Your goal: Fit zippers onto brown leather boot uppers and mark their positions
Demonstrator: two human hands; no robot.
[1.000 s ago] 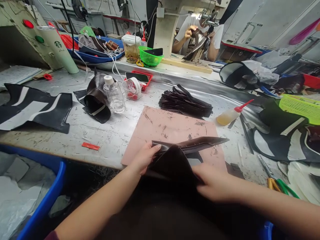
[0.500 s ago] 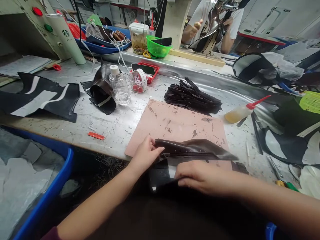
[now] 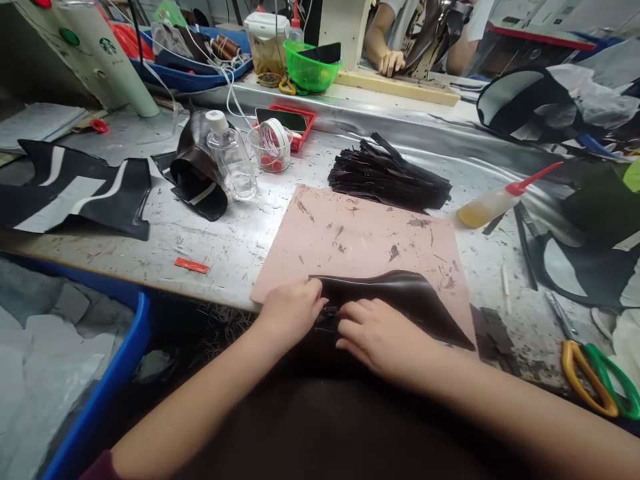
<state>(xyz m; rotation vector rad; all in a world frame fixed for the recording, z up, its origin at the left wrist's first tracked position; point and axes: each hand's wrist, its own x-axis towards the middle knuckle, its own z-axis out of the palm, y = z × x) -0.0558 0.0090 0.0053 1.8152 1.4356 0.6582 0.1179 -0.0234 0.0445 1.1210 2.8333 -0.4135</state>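
Note:
A dark brown leather piece lies over the near edge of a pink cutting board, its pointed end to the right. My left hand pinches the left end of the leather between thumb and fingers. Close beside it, my right hand has its fingers curled on the leather's near edge. The part between both hands hangs at the table edge and is mostly hidden in shadow. Beyond the board lies a bundle of dark leather strips.
A glue bottle with a red nozzle lies right of the board, scissors nearer me. A clear bottle stands at left beside a rolled leather piece. A blue bin is below left. Across the table a co-worker's hand rests.
The leather has been laid flatter, smooth side up, with its near flap folded out of sight. My right hand has moved up and left, closer to my left hand. The view has shifted slightly.

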